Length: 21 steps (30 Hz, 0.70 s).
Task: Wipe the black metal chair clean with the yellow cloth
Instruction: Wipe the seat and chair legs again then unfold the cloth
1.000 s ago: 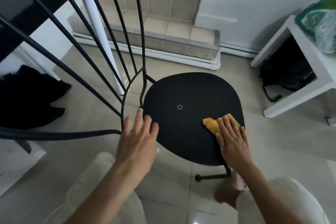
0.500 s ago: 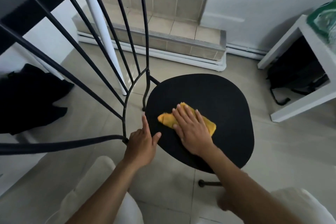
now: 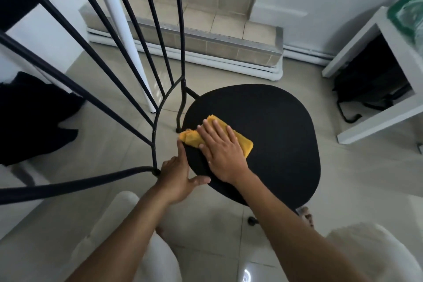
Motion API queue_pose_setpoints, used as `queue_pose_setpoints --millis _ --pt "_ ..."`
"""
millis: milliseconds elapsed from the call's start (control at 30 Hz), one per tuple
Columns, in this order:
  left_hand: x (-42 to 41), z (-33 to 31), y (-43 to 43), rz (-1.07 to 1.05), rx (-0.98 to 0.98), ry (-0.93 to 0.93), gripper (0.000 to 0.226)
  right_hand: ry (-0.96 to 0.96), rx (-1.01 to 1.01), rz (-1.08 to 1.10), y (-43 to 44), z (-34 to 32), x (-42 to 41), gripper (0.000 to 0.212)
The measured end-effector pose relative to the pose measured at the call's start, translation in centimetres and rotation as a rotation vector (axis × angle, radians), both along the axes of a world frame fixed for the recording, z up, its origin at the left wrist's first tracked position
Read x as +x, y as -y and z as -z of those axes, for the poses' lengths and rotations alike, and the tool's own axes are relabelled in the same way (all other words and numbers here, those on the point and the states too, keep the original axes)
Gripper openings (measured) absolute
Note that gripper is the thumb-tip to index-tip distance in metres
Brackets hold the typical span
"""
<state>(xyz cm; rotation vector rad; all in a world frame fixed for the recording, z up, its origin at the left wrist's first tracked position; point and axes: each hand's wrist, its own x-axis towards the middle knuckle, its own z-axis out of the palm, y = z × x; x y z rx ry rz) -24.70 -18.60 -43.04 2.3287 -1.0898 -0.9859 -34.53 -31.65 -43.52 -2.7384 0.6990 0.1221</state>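
Note:
The black metal chair [image 3: 274, 135] stands on the tiled floor, its round seat in the middle and its curved bar backrest [image 3: 158, 89] rising at the left. A folded yellow cloth [image 3: 242, 143] lies on the left part of the seat. My right hand [image 3: 220, 152] presses flat on the cloth, fingers spread toward the backrest. My left hand [image 3: 177, 176] grips the seat's left edge, with the index finger along the rim and the thumb under the near side.
A tiled step with white pipes [image 3: 206, 36] runs across the back. A white table leg [image 3: 123, 36] stands behind the backrest. A white side table [image 3: 375, 126] with a black bag [image 3: 370, 84] under it is at right. Dark fabric [image 3: 29, 117] lies at left.
My right hand has slid the yellow cloth from the seat's near right edge across to its left side. My left hand has closed onto the seat's left edge.

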Motion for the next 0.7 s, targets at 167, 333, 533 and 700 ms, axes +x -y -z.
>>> queue_pose_setpoints --millis 167,333,533,700 --pt "0.0 1.2 -0.1 -0.012 0.034 0.066 0.133 -0.024 -0.054 0.06 -4.5 0.4 -10.8 0.052" --pt "0.4 1.7 -0.2 -0.026 0.06 0.047 0.133 -0.06 -0.059 0.086 -2.2 -0.9 -18.8 0.053" --pt "0.3 1.9 0.1 -0.021 0.059 0.089 0.131 0.012 0.015 0.529 7.5 0.2 -19.2 0.054" --pt "0.2 1.7 0.0 -0.006 0.073 0.12 0.133 -0.043 -0.106 0.661 5.9 0.5 -13.3 0.055"
